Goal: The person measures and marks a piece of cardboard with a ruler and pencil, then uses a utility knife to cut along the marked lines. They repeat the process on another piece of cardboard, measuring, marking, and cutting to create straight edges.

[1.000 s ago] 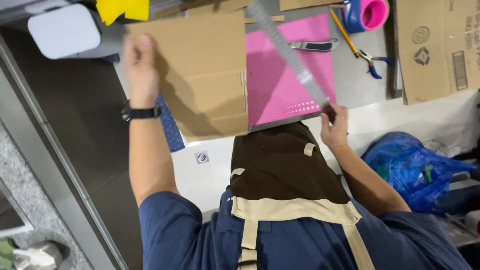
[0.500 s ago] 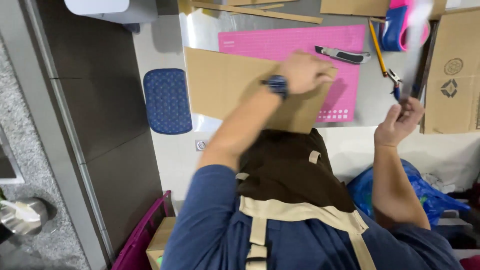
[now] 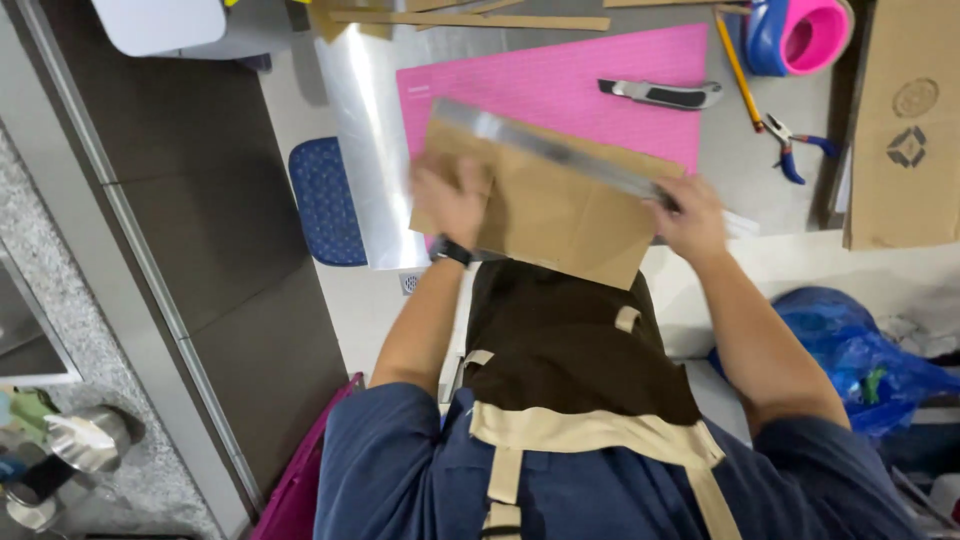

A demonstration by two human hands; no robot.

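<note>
Left hand (image 3: 452, 200): lying palm-down on the left end of the cardboard sheet (image 3: 560, 215), fingers spread and fairly flat, pressing rather than gripping. Slightly blurred, so exact finger placement is not readable. A dark watch (image 3: 452, 250) is sitting on that wrist.

Right hand (image 3: 692, 212): fingers curled around the right end of the metal ruler (image 3: 555, 150), closed on it. The ruler is lying slanted along the far edge of the cardboard, from its far-left corner down toward the right hand, touching the sheet.

Cardboard sheet: resting at the near edge of the table (image 3: 760, 200), partly over the pink cutting mat (image 3: 560, 75), with its near corner overhanging the table edge above the person's brown apron (image 3: 570, 350).

Cutting mat: lying in the middle of the table, reaching toward the far edge.

Other items on the table:
- utility knife (image 3: 660, 93) lying on the mat's far-right part, apart from both hands;
- yellow pencil (image 3: 738, 70) just right of the mat;
- blue-handled pliers (image 3: 795, 148) right of the pencil;
- pink and blue tape roll (image 3: 800, 32) at the far edge;
- large cardboard piece (image 3: 905, 130) along the right edge;
- cardboard strips (image 3: 470, 18) along the far edge.

A blue patterned pad (image 3: 325, 200) is showing just off the table's left edge. A blue plastic bag (image 3: 850, 355) is lying below the table's near-right corner.
</note>
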